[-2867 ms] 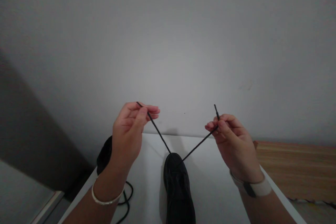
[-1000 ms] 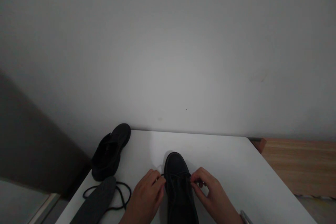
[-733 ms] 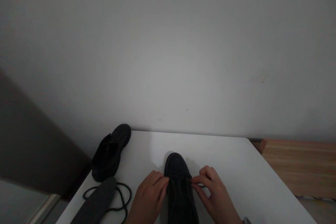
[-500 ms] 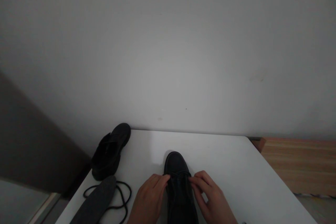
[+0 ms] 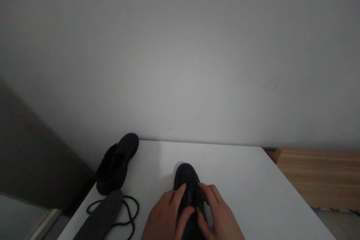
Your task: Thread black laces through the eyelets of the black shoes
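A black shoe (image 5: 186,176) stands on the white table (image 5: 247,183), toe pointing away from me. My left hand (image 5: 165,217) and my right hand (image 5: 218,215) both lie over its laced part, fingers curled onto the upper and thumbs meeting in the middle. The lace under my fingers is hidden, so I cannot tell whether either hand pinches it. A second black shoe (image 5: 116,163) lies at the table's far left corner, apart from both hands.
A dark grey insole (image 5: 102,219) and a loose black lace (image 5: 129,210) lie at the table's left front. A white wall rises right behind the table. A wooden surface (image 5: 317,176) adjoins on the right; a dark panel stands on the left.
Earlier my hands held the two lace ends up in the air, pulled apart. They dropped to the shoe's sides, and now both have closed inward over its upper.
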Motion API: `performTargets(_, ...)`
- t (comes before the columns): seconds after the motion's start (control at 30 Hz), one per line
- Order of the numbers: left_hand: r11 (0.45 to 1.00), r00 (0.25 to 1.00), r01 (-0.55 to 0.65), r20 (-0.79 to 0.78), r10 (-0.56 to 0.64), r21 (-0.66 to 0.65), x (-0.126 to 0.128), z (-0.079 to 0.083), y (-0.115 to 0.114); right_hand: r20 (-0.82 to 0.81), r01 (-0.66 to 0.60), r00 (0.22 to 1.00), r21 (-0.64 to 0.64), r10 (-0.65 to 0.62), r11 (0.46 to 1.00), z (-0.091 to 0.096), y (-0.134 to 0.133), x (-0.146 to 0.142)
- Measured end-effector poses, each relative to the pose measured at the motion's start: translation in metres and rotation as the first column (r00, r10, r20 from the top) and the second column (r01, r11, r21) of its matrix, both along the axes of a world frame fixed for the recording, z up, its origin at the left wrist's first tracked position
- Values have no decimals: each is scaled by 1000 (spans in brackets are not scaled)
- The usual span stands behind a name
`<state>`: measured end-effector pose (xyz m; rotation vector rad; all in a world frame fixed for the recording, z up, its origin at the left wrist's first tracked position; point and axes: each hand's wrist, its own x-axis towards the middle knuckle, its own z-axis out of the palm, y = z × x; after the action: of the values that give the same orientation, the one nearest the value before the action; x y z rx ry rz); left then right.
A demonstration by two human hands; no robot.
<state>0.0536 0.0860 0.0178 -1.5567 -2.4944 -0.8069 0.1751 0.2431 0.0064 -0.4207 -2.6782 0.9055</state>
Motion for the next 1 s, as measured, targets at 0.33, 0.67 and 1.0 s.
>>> performTargets(0.33,985,943,-79,331,25,150,-3,-13,-6,-145,19,989,-80,-31,997,-4,6,6)
performTargets(0.67,967,782,-173,623,19,187,-21,-13,-10,-282,-29,959,-185,-25,982,-7,14,8)
performTargets(1.0,980,854,-191,501,142,49,-21,0,4,-169,5,985,-154,-31,988,2,17,2)
